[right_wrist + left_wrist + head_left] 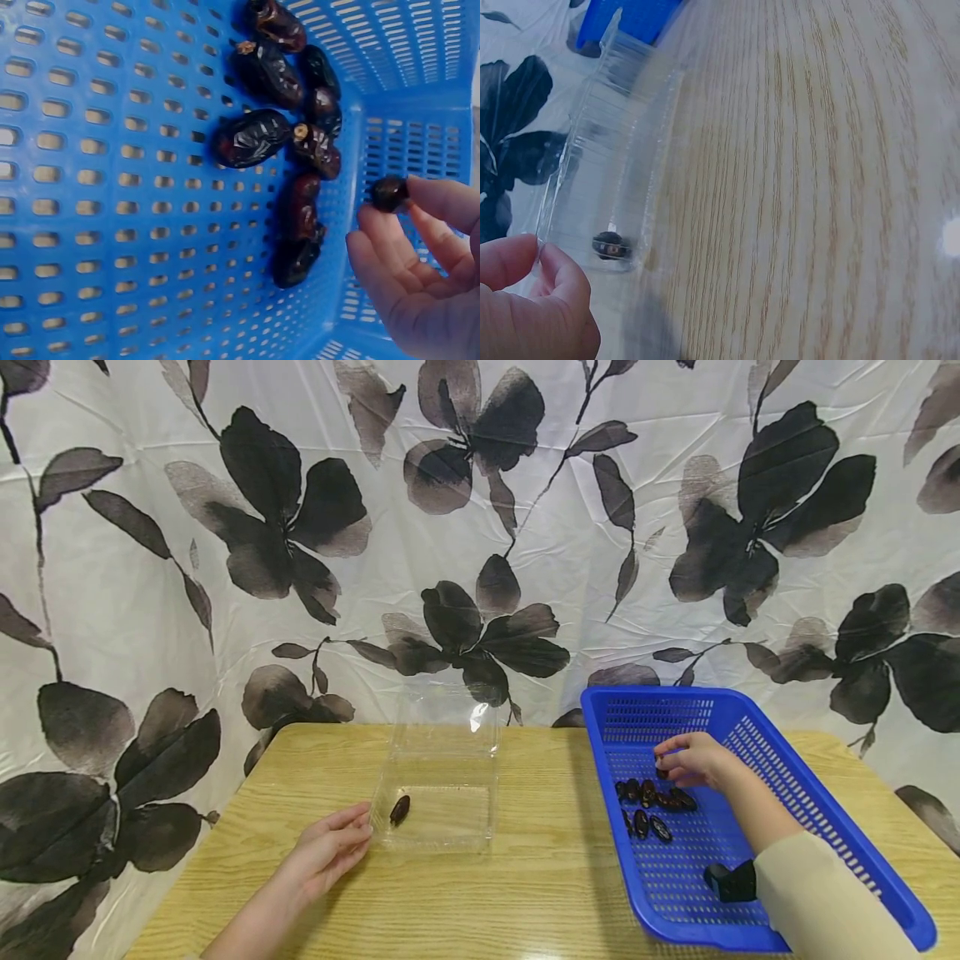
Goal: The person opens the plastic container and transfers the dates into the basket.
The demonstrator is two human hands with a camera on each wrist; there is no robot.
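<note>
A dark brown date [388, 193] is pinched between the thumb and fingers of my right hand [697, 760], inside the blue basket. Several more dates [648, 793] lie on the basket floor beside and below that hand. My left hand [330, 850] pinches the left rim of a clear plastic clamshell box [604, 172] between thumb and fingers. One date [401, 810] lies in the box's base near its left wall. The clear lid [446, 722] stands raised at the back.
The blue perforated basket [645, 914] occupies the right of the wooden table [525, 893]. A black wrist device [731, 882] is by the right sleeve. Behind the table hangs a white curtain [570, 593] with dark flowers.
</note>
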